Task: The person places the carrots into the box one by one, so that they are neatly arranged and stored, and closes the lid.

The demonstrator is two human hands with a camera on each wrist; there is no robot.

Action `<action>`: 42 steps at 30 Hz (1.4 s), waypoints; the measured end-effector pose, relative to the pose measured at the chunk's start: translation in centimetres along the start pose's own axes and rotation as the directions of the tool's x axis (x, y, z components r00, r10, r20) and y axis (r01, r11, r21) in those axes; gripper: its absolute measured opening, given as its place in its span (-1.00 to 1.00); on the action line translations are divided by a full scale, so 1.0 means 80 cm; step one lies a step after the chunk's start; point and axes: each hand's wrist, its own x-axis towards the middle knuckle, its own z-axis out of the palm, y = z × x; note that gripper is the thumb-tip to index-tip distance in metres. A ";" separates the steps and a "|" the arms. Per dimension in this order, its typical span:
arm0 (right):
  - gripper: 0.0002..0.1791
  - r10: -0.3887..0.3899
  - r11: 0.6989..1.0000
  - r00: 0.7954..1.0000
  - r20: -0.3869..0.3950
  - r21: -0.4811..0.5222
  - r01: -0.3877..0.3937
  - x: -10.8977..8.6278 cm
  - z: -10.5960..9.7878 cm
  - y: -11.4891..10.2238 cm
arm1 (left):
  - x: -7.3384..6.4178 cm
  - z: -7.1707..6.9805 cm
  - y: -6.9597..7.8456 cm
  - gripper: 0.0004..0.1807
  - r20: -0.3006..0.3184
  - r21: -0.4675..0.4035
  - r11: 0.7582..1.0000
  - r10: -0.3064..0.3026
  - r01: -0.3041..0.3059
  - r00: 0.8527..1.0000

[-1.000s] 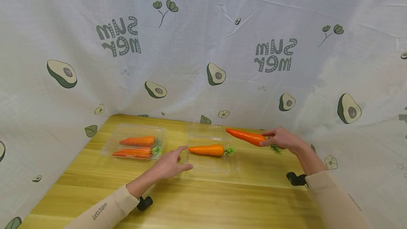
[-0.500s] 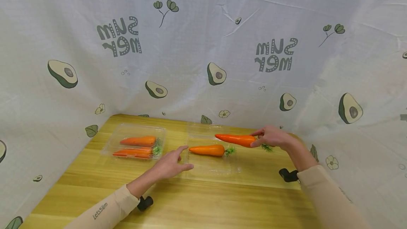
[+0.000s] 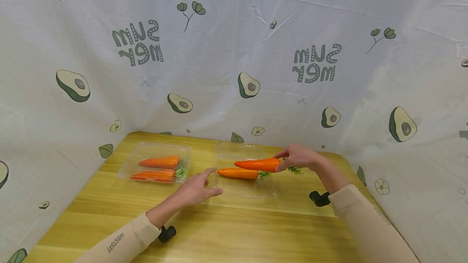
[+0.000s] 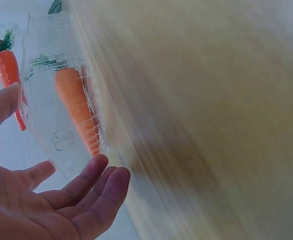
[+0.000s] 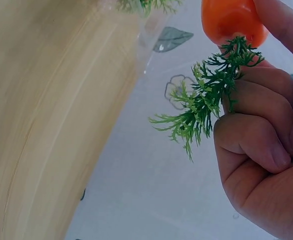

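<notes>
My right hand (image 3: 300,157) pinches a red-orange carrot (image 3: 256,164) near its thick end, thumb on one side and fingertip on the other. The carrot's leafy green top (image 5: 206,95) hangs past the curled fingers in the right wrist view, and its tip points left. Below it, an orange carrot (image 3: 237,173) lies in a clear plastic box (image 3: 241,190) whose lid (image 3: 235,148) is folded back. Beside the box's left end is my left hand (image 3: 193,190), fingers spread; in the left wrist view its thumb (image 4: 6,102) is right at the plastic rim.
Left of this box stands another clear plastic box (image 3: 126,165), its cover over two carrots (image 3: 159,162). A patterned white cloth (image 3: 215,60) hangs behind the wooden table (image 3: 241,230) and along its sides.
My right hand has carried the carrot leftward and lower, from right of the open box to over the carrot inside it. The left hand stays in place.
</notes>
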 end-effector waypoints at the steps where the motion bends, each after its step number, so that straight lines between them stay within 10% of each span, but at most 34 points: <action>1: -0.32 -0.001 1.000 1.000 0.003 -0.004 0.001 0.002 0.002 -0.003 | 0.000 0.000 0.000 -0.09 -0.001 0.001 1.000 0.002 -0.002 1.000; 25: -0.51 -0.141 0.983 0.983 0.115 -0.100 0.152 0.046 0.072 -0.045 | -0.003 0.003 -0.004 -0.10 0.006 -0.029 0.999 0.030 -0.030 1.000; 42: -0.59 -0.045 0.962 0.996 0.073 -0.268 0.063 0.049 0.105 -0.048 | -0.004 0.000 -0.002 -0.10 0.004 -0.025 1.000 0.017 -0.016 1.000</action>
